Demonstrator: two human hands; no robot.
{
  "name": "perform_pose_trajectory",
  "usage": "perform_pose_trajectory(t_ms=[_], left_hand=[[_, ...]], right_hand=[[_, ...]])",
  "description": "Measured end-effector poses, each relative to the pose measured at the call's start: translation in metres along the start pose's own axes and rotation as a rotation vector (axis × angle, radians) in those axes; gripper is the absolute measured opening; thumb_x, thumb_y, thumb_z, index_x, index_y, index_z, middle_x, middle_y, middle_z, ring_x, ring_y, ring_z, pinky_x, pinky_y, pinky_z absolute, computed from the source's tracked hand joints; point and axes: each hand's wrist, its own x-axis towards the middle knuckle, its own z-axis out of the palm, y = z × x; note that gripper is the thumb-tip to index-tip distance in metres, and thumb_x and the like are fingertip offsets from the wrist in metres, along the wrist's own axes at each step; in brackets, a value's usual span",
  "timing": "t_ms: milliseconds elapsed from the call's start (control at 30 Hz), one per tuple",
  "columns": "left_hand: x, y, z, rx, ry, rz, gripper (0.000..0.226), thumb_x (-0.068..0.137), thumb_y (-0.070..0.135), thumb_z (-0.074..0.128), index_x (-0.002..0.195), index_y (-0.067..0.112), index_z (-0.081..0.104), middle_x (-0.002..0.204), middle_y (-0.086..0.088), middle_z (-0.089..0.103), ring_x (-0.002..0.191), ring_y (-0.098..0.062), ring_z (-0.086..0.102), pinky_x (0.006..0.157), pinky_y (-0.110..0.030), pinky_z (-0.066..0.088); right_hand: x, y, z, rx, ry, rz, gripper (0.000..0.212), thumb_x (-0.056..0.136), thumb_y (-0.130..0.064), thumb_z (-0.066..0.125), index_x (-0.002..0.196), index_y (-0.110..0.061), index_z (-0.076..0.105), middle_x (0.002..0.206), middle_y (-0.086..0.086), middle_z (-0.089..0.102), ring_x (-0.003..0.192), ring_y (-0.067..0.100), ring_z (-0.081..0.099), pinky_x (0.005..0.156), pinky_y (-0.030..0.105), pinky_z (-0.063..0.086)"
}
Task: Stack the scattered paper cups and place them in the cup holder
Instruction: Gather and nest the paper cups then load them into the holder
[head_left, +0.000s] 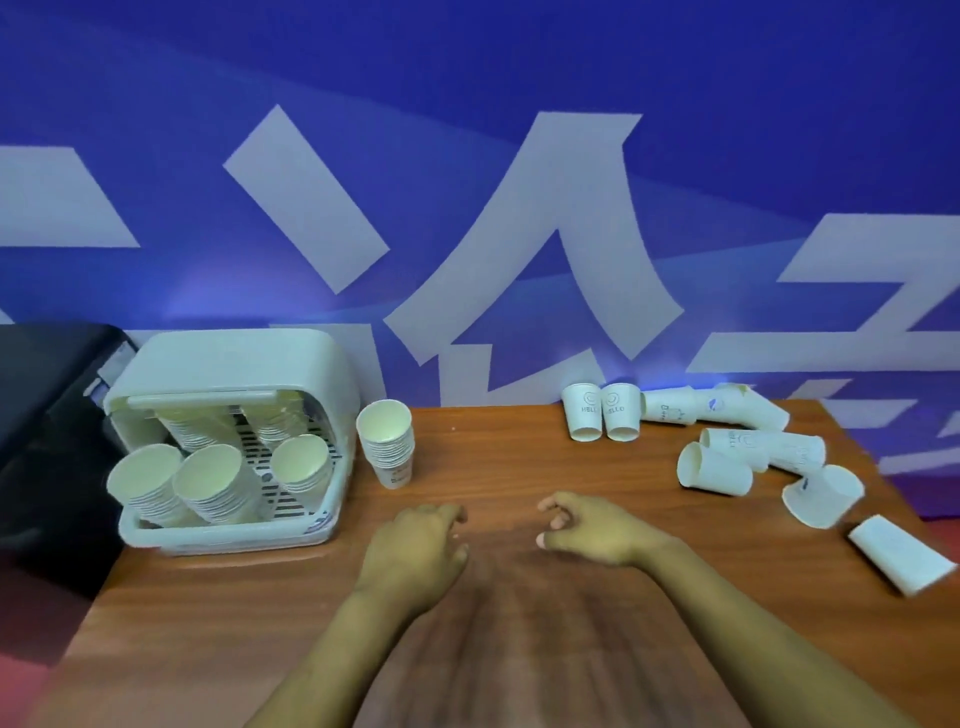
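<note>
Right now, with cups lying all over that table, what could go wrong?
The lying cup at the table's right edge could roll off if nudged. The upright stack beside the cup holder stands free and might topple when more cups are pushed on. The holder already carries several stacks, so room may run short.
</note>
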Motion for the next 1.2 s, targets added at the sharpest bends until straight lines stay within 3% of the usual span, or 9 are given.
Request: perform_pose_trajectory(t_ms=[200, 400, 533, 633, 700, 800, 900, 1033, 1200], left_hand=[[0.048, 0.094, 0.036, -0.043, -0.055, -0.039, 0.04, 0.089, 0.039, 0.053, 0.129, 0.03, 0.048, 0.132, 0.006, 0.055, 0.122, -0.018, 0.05, 0.094, -0.03, 0.042], [0.095, 0.132, 0.044, -0.013, -0.059, -0.11, 0.05, 0.09, 0.04, 0.053, 0.138, 0.031, 0.038, 0.138, 0.002, 0.046, 0.124, -0.024, 0.046, 0.096, -0.035, 0.042], [0.146, 0.138, 0.047, -0.037, -0.081, -0.174, 0.06, 0.091, 0.042, 0.053, 0.144, 0.03, 0.029, 0.144, -0.002, 0.04, 0.126, -0.028, 0.043, 0.101, -0.039, 0.041], [0.187, 0.138, 0.053, -0.054, -0.111, -0.215, 0.067, 0.091, 0.045, 0.053, 0.148, 0.027, 0.023, 0.147, -0.006, 0.036, 0.13, -0.03, 0.04, 0.106, -0.041, 0.038], [0.211, 0.14, 0.056, -0.036, -0.119, -0.224, 0.071, 0.091, 0.047, 0.052, 0.15, 0.026, 0.018, 0.148, -0.007, 0.034, 0.131, -0.031, 0.039, 0.106, -0.042, 0.036], [0.247, 0.142, 0.065, -0.063, -0.11, -0.222, 0.074, 0.091, 0.046, 0.052, 0.151, 0.027, 0.013, 0.149, -0.009, 0.033, 0.132, -0.034, 0.037, 0.107, -0.043, 0.035], [0.277, 0.14, 0.078, -0.08, -0.124, -0.247, 0.075, 0.092, 0.047, 0.05, 0.151, 0.029, 0.008, 0.149, -0.009, 0.033, 0.133, -0.034, 0.037, 0.107, -0.044, 0.035], [0.301, 0.141, 0.103, -0.204, -0.088, -0.281, 0.072, 0.093, 0.049, 0.045, 0.151, 0.028, 0.009, 0.142, -0.009, 0.042, 0.128, -0.033, 0.042, 0.106, -0.042, 0.034], [0.317, 0.135, 0.125, -0.499, -0.007, -0.349, 0.064, 0.077, 0.058, 0.041, 0.132, 0.032, 0.022, 0.112, -0.007, 0.062, 0.101, -0.032, 0.059, 0.088, -0.048, 0.049]], right_hand=[[0.002, 0.091, -0.077, 0.078, 0.106, 0.05, 0.045, 0.085, -0.036, 0.065, 0.126, -0.026, 0.05, 0.106, -0.003, 0.059, 0.09, 0.011, 0.056, 0.074, 0.02, 0.04], [0.033, 0.131, -0.126, 0.149, 0.181, 0.083, 0.052, 0.084, -0.032, 0.066, 0.131, -0.021, 0.045, 0.1, 0.003, 0.062, 0.074, 0.011, 0.053, 0.063, 0.022, 0.04], [0.068, 0.143, -0.145, 0.128, 0.202, 0.09, 0.062, 0.084, -0.033, 0.065, 0.137, -0.02, 0.036, 0.098, -0.001, 0.057, 0.095, 0.019, 0.056, 0.077, 0.028, 0.04], [0.094, 0.147, -0.152, 0.189, 0.235, 0.091, 0.065, 0.087, -0.031, 0.062, 0.142, -0.018, 0.03, 0.088, -0.008, 0.05, 0.093, 0.016, 0.05, 0.072, 0.026, 0.036], [0.111, 0.149, -0.154, 0.24, 0.268, 0.104, 0.068, 0.087, -0.031, 0.062, 0.144, -0.02, 0.026, 0.102, -0.003, 0.054, 0.095, 0.017, 0.051, 0.069, 0.025, 0.038], [0.139, 0.156, -0.152, 0.281, 0.298, 0.129, 0.075, 0.086, -0.032, 0.063, 0.147, -0.024, 0.019, 0.127, 0.008, 0.056, 0.111, 0.025, 0.055, 0.087, 0.033, 0.043], [0.163, 0.163, -0.145, 0.254, 0.275, 0.149, 0.082, 0.087, -0.039, 0.059, 0.149, -0.031, 0.005, 0.138, 0.014, 0.048, 0.119, 0.03, 0.053, 0.098, 0.039, 0.043], [0.186, 0.167, -0.135, 0.202, 0.294, 0.188, 0.085, 0.088, -0.048, 0.054, 0.149, -0.033, -0.004, 0.141, 0.019, 0.039, 0.123, 0.034, 0.049, 0.1, 0.041, 0.041], [0.197, 0.164, -0.122, 0.237, 0.425, 0.08, 0.077, 0.089, -0.031, 0.058, 0.147, -0.028, 0.008, 0.129, 0.016, 0.048, 0.109, 0.031, 0.056, 0.088, 0.035, 0.043]])
